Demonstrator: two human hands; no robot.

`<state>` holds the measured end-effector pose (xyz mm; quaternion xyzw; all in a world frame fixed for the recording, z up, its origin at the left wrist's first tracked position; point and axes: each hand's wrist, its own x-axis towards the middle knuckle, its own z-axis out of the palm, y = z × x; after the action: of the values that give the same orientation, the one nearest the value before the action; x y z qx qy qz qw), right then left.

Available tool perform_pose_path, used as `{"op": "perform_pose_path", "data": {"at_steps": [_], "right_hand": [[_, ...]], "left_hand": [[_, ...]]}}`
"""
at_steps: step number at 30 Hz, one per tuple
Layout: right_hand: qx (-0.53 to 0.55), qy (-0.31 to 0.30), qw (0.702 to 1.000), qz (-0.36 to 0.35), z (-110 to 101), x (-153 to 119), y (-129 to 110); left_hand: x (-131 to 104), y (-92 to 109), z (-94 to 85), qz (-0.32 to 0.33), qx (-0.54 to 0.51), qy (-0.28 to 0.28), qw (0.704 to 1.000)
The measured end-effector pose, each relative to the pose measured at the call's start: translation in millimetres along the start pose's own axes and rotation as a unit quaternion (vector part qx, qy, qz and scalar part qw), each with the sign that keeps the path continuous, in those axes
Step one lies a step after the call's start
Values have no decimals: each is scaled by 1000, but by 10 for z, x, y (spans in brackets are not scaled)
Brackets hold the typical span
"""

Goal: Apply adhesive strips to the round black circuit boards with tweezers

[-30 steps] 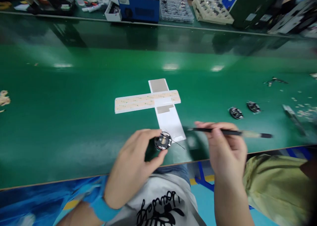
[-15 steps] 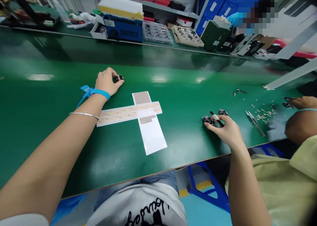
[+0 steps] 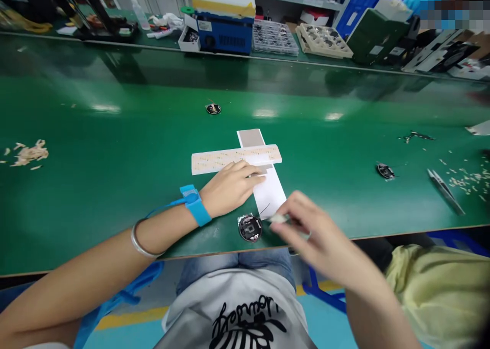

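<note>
My left hand [image 3: 233,188] lies with its fingers stretched over a white sheet [image 3: 272,191], just below a strip of small printed labels [image 3: 237,158] that crosses the sheet. A round black electronic part [image 3: 250,228] with a thin wire sits near the table's front edge, below my left hand. Just right of that part, my right hand [image 3: 314,231] has its thumb and finger brought together, blurred by motion. Something whitish [image 3: 278,218] shows at these fingertips; whether it is held or worn on the finger I cannot tell.
Similar round parts lie farther back [image 3: 213,108] and to the right [image 3: 385,171]. Tweezers [image 3: 446,192] rest near scattered pale scraps [image 3: 469,180]; another scrap pile [image 3: 32,152] is at left. A blue box [image 3: 224,34] and parts trays [image 3: 274,36] stand behind. A co-worker's yellow clothing [image 3: 440,288] shows at right.
My left hand has let go of the round part at the back and come down to the sheet. My right hand has moved left, and a round part now lies before me.
</note>
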<state>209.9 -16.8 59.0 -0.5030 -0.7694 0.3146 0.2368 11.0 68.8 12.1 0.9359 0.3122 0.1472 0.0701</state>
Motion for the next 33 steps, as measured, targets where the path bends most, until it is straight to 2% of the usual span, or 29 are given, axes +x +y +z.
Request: {"op": "perform_pose_path", "data": {"at_steps": [1,3,4,8,12,19,33], "right_hand": [[39,43,998,-32,-129,88,79],[96,169,980,-49,-287,336,272],[129,184,973,-42,-306,477,378],[296,137,945,18,-136,892,745],[325,131,936,27,11,921,896],[351,162,921,39,23,877,941],[399,149,903,50,-11,894,925]], "left_hand": [[6,3,3,2,16,-6,1000],[21,19,-4,6,29,-14,999],[28,33,-10,5,31,-15,999],[51,82,-34,2,47,-26,999],[65,78,-38,6,57,-41,998],[51,75,-23,12,79,-43,996],[54,63,-9,11,72,-34,997]]}}
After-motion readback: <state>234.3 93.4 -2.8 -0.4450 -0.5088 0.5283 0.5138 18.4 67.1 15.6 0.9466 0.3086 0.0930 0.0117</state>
